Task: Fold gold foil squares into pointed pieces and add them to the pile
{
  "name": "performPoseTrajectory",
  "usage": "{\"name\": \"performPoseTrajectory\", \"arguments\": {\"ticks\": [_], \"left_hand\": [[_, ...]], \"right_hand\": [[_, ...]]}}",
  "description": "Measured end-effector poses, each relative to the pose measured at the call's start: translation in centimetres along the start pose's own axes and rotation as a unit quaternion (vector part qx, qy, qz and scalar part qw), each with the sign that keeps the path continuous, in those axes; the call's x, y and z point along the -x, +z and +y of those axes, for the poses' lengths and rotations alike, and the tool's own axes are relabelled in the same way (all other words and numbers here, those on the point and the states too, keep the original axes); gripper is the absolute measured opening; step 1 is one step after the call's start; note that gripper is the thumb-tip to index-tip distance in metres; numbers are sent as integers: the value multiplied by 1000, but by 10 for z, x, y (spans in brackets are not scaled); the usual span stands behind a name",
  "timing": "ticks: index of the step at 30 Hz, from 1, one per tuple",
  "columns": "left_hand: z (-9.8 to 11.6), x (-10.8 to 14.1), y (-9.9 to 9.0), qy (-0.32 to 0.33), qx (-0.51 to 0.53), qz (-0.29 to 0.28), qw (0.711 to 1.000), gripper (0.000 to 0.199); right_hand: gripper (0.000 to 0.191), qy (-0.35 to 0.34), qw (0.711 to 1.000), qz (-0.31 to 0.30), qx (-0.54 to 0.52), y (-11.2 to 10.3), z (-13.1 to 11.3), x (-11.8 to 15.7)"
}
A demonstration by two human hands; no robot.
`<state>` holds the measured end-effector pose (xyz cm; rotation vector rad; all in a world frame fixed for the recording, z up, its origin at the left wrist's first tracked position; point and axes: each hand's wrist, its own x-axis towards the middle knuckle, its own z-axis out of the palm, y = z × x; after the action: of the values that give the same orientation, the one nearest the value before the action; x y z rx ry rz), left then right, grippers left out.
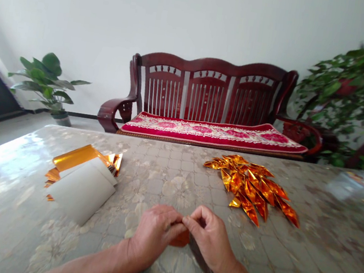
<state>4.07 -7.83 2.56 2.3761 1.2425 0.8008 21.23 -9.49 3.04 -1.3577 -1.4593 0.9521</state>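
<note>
Both the left hand [153, 230] and right hand [214, 239] pinch an orange foil piece [180, 240] at the near middle of the table [153, 168], seemingly steadying a fold, loose sheets [85, 190] left and folded pieces [250, 188] right, likely for sorting

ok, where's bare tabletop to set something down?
Mid-table, between the sheet stack and folded foil pieces, beyond both hands. Also front right, between the right hand and the table's right side, nearer than the foil pieces. Crowded: the overlapping foil pile, and where the left hand and right hand meet over an orange piece.
</note>
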Motion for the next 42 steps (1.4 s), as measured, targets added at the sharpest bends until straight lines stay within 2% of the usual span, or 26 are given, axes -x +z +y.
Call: {"name": "performPoseTrajectory", "arguments": {"ticks": [4,7,15,20,23,32,42], "left_hand": [[-1,-2,-1,-92,102,-40,990,36],[-2,-4,-3,-118,149,-38,981,35],[3,-5,-1,-114,138,-4,984,33],[4,-5,1,-114,144,6,983,31],[2,-6,1,-122,150,10,981,30],[-4,-11,4,-166,200,9,966,32],[-2,-9,6,-132,213,8,968,31]], "right_hand": [[27,9,999,-22,-46,1,0,-3],[22,8,998,-29,-64,2,0,-4],[16,-30,999,13,16,5,0,-3],[14,-113,982,42,144,5,-3,0],[16,-159,969,41,182,6,-2,2],[26,-239,947,27,212,7,8,3],[34,-278,926,17,254,7,11,5]]}}
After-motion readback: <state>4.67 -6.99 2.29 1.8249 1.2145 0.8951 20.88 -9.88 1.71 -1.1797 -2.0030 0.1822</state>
